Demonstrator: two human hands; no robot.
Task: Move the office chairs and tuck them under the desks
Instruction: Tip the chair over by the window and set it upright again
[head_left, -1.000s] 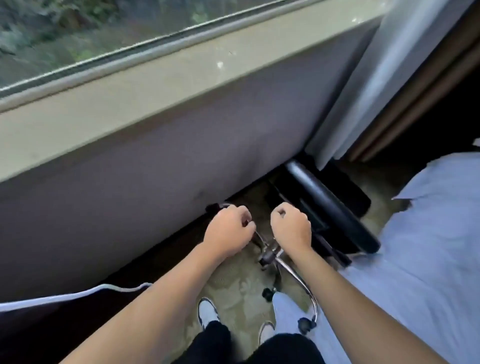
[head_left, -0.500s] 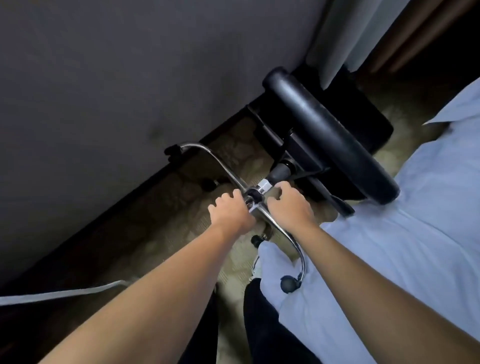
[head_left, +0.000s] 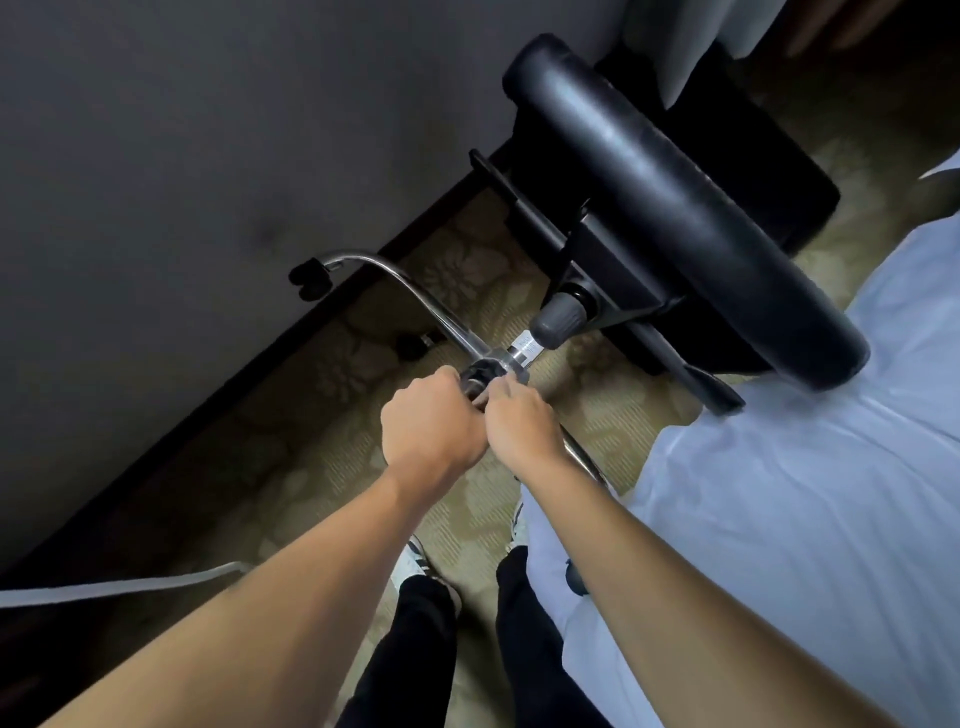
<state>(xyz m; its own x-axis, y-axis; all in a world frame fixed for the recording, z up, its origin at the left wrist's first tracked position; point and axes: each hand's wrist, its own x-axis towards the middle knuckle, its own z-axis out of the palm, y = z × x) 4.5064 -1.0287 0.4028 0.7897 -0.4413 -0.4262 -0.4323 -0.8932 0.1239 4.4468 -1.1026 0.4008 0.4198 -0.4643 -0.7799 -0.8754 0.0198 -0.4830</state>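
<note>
Chair (head_left: 675, 208) is tipped on its side on the carpet (head_left: 322, 447) between wall (head_left: 208, 130) and bed (head_left: 805, 467); its chrome base (head_left: 415, 296) is clamped by left hand (head_left: 428, 423) and right hand (head_left: 522, 426).

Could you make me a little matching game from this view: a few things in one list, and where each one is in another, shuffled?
Things:
1. left hand
2. black seat
3. white cable
4. white sheet

Places:
A. lying along the floor at the left edge
B. tipped on its side by the wall
C. covering the right side of the view
D. gripping the chrome chair base beside the right hand

Pairs: 1-D, 2-B, 3-A, 4-C
</note>
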